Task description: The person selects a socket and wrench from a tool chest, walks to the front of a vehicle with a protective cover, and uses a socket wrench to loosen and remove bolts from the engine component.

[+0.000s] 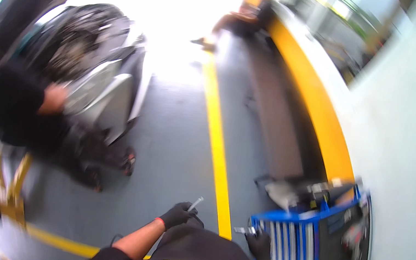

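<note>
Two black-gloved hands at the lower middle of the frame, a metal piece in each.
The step in hand appears to be holding tools: the left hand (pixel 178 216) has its grip closed around a slim silver tool (pixel 196 204), while the right hand (pixel 258 245) seems to pinch a flat metal tool (pixel 245 230); blur hides their exact kind. Moving the right hand calls for clearance, I judge, since the blue tool cabinet (pixel 286 217) stands just beside it, lower right. A yellow floor line (pixel 216 137) runs up the centre; at left, a co-worker (pixel 15 101) bends by a car with its engine bay (pixel 82 41) exposed.
</note>
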The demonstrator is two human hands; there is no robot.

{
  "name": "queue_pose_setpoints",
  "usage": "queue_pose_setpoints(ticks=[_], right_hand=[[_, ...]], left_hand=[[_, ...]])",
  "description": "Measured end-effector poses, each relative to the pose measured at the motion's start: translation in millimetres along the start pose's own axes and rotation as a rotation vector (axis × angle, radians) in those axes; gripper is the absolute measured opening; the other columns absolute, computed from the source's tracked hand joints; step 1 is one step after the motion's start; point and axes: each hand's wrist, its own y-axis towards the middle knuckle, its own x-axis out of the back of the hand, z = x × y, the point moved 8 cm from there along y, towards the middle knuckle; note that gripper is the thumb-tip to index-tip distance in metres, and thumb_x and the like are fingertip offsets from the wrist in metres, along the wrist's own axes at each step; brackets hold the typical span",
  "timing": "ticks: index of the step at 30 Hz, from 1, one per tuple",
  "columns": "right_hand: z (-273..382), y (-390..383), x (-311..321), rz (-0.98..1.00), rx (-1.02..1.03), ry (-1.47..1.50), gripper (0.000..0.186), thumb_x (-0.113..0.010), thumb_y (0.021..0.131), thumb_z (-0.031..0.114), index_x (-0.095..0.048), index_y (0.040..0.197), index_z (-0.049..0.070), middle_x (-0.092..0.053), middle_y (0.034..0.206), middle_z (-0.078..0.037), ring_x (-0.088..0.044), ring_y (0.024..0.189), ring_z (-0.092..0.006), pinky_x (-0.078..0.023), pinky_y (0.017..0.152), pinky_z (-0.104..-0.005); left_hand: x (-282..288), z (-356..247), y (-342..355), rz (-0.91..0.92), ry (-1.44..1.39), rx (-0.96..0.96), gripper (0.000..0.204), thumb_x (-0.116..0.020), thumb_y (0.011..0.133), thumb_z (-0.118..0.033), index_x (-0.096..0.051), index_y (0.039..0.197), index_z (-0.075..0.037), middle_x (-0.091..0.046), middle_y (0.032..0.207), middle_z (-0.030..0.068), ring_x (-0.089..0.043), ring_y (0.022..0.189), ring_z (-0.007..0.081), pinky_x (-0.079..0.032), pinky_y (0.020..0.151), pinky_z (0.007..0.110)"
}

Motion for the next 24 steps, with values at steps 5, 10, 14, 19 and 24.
queue_pose_setpoints(ticks=[5,10,14,19,24], right_hand=[[46,98,-22,0.089,0.093,0.048,0.034,-0.071,0.084,0.039,-0.071,0.098,0.008,-0.072,0.089,-0.016,-0.069,0.086,-0.0373,-0.052,0.078,-0.0499],[24,129,22,-0.26,0.094,0.173,0.024,-0.069,0.084,0.028,-0.074,0.093,0.007,-0.072,0.101,-0.015,-0.069,0.094,-0.0373,-0.053,0.086,-0.048],[-71,125,150,-0.641,-0.241,0.018,0.033,-0.065,0.097,0.039,-0.072,0.106,0.008,-0.071,0.095,-0.022,-0.068,0.088,-0.0451,-0.054,0.075,-0.0548],[-101,139,285,-0.701,-0.044,-0.688,0.022,-0.063,0.093,0.027,-0.071,0.09,0.007,-0.071,0.089,-0.017,-0.071,0.081,-0.0368,-0.057,0.071,-0.0502],[-169,179,300,-0.552,-0.579,-0.429,0.026,-0.065,0.087,0.03,-0.077,0.091,0.008,-0.075,0.09,-0.02,-0.074,0.087,-0.0402,-0.059,0.078,-0.0509]], left_hand=[[-9,-105,65,0.234,-0.079,-0.139,0.016,-0.071,0.098,-0.02,-0.068,0.09,-0.007,-0.057,0.072,-0.0059,-0.047,0.06,0.0028,-0.04,0.054,0.023],[-37,-152,119,0.324,0.047,-0.106,0.018,-0.071,0.099,-0.021,-0.066,0.09,-0.006,-0.054,0.071,-0.0056,-0.048,0.058,0.0041,-0.041,0.053,0.024],[-30,-164,152,0.377,0.194,-0.088,0.02,-0.071,0.099,-0.021,-0.065,0.088,-0.005,-0.054,0.07,-0.0043,-0.049,0.056,0.0051,-0.041,0.051,0.024],[-2,-183,196,0.343,0.236,-0.059,0.02,-0.07,0.099,-0.02,-0.064,0.086,-0.006,-0.052,0.068,-0.0048,-0.047,0.054,0.0051,-0.04,0.05,0.025],[25,-213,244,0.267,0.214,-0.043,0.018,-0.07,0.099,-0.019,-0.063,0.086,-0.007,-0.051,0.069,-0.0054,-0.047,0.055,0.0048,-0.04,0.05,0.025]])
